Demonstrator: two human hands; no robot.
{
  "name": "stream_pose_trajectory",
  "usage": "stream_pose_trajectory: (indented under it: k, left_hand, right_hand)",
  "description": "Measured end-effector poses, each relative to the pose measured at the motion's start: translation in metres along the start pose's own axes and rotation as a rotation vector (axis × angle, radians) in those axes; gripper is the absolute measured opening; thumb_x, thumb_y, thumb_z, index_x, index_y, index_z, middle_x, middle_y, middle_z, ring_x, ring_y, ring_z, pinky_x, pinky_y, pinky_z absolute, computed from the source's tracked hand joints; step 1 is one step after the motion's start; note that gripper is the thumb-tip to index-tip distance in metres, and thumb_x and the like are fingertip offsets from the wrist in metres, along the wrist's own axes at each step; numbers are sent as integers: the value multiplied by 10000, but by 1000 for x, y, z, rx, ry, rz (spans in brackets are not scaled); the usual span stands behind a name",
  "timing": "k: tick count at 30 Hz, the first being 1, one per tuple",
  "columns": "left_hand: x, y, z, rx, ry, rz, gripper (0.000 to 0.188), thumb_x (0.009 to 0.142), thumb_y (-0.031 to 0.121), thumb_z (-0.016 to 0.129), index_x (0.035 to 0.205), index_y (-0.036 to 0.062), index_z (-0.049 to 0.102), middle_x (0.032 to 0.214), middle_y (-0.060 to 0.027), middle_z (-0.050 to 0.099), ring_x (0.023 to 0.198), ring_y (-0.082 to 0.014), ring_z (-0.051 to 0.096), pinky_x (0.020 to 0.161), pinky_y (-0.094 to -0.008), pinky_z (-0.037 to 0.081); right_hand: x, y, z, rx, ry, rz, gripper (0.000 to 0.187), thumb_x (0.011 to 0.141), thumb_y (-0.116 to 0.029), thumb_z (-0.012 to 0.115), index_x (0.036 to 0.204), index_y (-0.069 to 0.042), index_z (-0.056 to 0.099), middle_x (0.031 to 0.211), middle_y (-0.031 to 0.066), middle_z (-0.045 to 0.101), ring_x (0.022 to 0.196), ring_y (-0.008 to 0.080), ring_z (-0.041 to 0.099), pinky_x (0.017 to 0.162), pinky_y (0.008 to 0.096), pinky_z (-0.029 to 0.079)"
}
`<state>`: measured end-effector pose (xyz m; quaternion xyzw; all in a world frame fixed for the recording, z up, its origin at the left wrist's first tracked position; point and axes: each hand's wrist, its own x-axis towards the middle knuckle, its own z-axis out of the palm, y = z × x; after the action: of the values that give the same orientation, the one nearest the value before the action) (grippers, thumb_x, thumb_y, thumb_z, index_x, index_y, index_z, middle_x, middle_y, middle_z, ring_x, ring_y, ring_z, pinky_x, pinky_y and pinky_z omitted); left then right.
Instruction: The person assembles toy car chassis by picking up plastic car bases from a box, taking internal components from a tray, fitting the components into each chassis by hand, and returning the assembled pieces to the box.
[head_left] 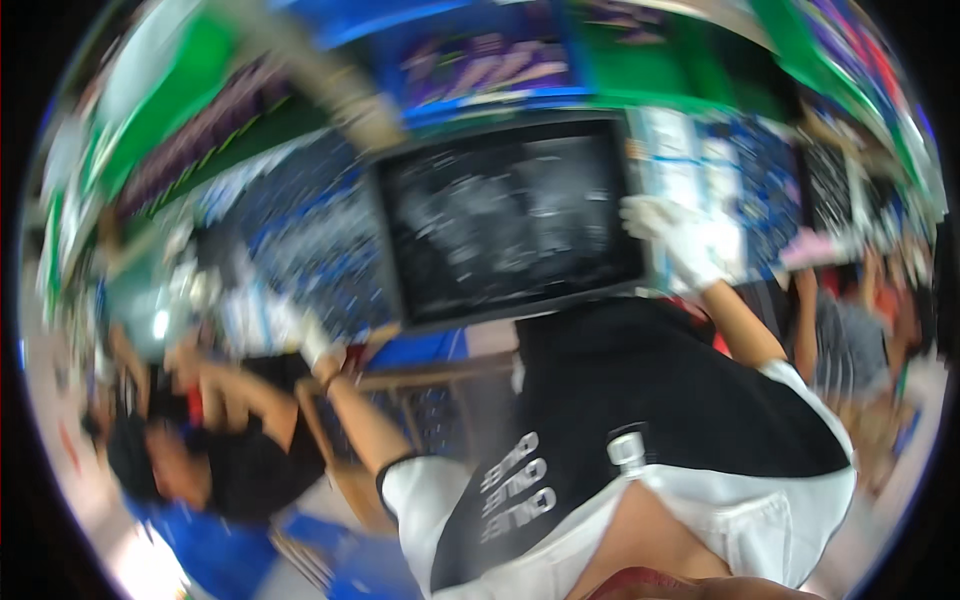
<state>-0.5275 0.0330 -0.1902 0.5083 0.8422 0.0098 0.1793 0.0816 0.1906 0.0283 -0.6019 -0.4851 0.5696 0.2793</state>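
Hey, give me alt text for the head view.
A white-gloved right hand is at the right rim of a black rectangular tray; the left hand, also gloved, is off to the tray's left. Beyond the tray, purple items lie in a blue bin; much is blurred.

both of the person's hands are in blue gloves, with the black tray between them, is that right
Not quite: the gloves are white, not blue. The head view shows white on both the left hand and the right hand; the black tray is indeed between them.
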Motion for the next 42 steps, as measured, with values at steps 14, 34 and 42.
stream_pose_trajectory:
  k: [14,34,42]
  left_hand:
    - [18,77,-27,202,302,-611,442,990,322,348,1338,84,480,1325,-149,531,1221,-289,515,999,-398,435]
    - [-166,495,26,-1804,-676,322,913,863,705,355,1485,66,162,1432,-164,353,1284,-279,389,1057,-416,350]
    - [-166,455,-13,-2388,-160,44,969,645,771,605,1366,164,381,1281,-116,505,1205,-339,462,1014,-482,405]
  right_hand:
    - [-78,264,-245,348,1269,355,435,930,-427,462,735,-50,558,574,59,510,447,203,511,429,338,420]
    - [-54,136,-151,-543,467,-119,368,920,-332,468,922,-3,631,758,217,645,721,374,623,692,446,475]
    - [-15,29,16,-184,-402,28,447,945,-422,499,739,-37,590,578,67,577,496,142,526,502,306,427]
